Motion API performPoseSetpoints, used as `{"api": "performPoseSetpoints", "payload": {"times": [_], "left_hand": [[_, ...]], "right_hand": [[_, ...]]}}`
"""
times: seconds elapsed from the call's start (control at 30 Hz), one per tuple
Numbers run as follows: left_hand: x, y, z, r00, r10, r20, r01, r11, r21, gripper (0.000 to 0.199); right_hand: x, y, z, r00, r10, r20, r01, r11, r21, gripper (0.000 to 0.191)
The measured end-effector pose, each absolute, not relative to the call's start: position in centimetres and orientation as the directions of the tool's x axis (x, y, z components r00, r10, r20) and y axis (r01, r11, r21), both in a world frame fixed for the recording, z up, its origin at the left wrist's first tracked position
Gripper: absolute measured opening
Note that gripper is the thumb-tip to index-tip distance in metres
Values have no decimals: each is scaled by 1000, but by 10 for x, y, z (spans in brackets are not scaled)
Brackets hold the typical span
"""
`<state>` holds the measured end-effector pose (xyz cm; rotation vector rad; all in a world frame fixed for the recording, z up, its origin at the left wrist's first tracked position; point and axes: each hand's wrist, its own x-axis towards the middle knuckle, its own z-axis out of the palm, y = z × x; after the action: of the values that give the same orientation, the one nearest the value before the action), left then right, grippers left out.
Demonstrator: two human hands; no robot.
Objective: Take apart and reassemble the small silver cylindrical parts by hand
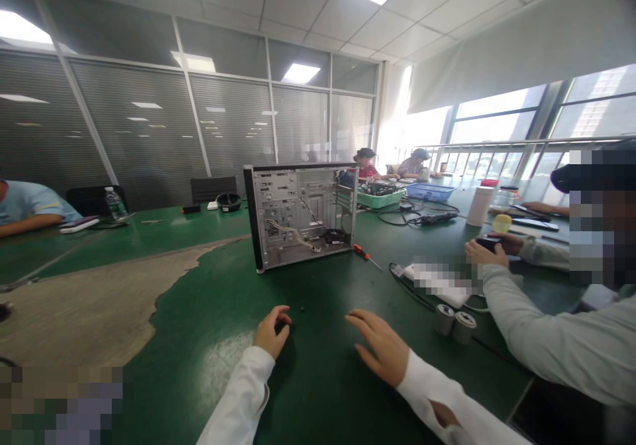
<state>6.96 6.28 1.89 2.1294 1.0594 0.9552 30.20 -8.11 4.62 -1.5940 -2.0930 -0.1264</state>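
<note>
An opened computer case (303, 216) stands upright on the green table, its inside facing me. Cables and a small black part, perhaps a fan (334, 236), lie at its bottom. My left hand (272, 332) is in front of the case, fingers bent and thumb apart, holding nothing. Just right of its fingertips is a tiny dark piece (302, 309), too small to name. My right hand (380, 346) hovers or rests farther right with its fingers stretched out and nothing in them. By the case's right corner lies a screwdriver (365, 255) with a red-orange handle.
On the right are a power strip (440, 285), two grey cylinders (454, 324), a white bottle (479, 206) and a co-worker's hands (489, 249) holding a dark object. Behind stand a green basket (381, 198) and a blue basket (430, 192). Torn table covering (109, 299) shows at left.
</note>
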Motion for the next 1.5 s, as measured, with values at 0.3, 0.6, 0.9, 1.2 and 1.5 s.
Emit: {"api": "performPoseSetpoints", "payload": {"times": [0.3, 0.6, 0.9, 1.2, 1.5], "left_hand": [[69, 63, 15, 442, 821, 362, 446, -551, 706, 34], [68, 65, 15, 452, 822, 346, 440, -543, 715, 32], [71, 64, 17, 447, 824, 348, 426, -538, 727, 28], [72, 62, 21, 452, 831, 324, 440, -524, 729, 26], [73, 59, 25, 443, 831, 337, 439, -529, 726, 23]], "right_hand": [[232, 38, 17, -370, 870, 326, 894, 429, -127, 43], [275, -9, 9, -441, 771, 459, 836, 539, -102, 30], [444, -123, 33, 182, 664, 725, 983, -109, -147, 28], [519, -149, 14, 332, 678, 656, 934, -335, -127, 35], [531, -137, -6, 327, 742, 586, 941, -316, -124, 33]]}}
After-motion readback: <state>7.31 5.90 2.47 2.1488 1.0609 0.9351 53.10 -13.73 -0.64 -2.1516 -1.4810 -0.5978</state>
